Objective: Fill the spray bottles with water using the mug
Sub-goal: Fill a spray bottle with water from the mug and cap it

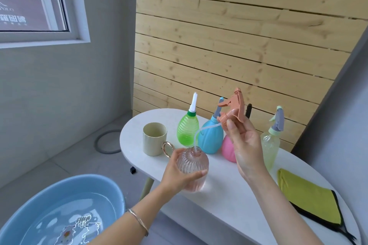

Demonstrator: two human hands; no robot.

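Uncapping | our left hand (175, 175) grips the clear pink ribbed plastic bottle (192, 163), steadying it over the white bench (229, 201) | our right hand (247, 145) pinches the salmon trigger sprayer head (238, 105), raised toward 1 o'clock, freeing the neck for pouring | beige ring-handled mug (154, 139) waits at 10 o'clock.

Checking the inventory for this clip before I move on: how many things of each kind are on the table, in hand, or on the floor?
Bottles: 5 (clear pink bottle, green bottle, blue bottle, pink bottle, pale yellow-green bottle)
Detached orange trigger sprayer: 1
Mug: 1
Yellow cloth: 1
Blue water basin: 1
Total: 9
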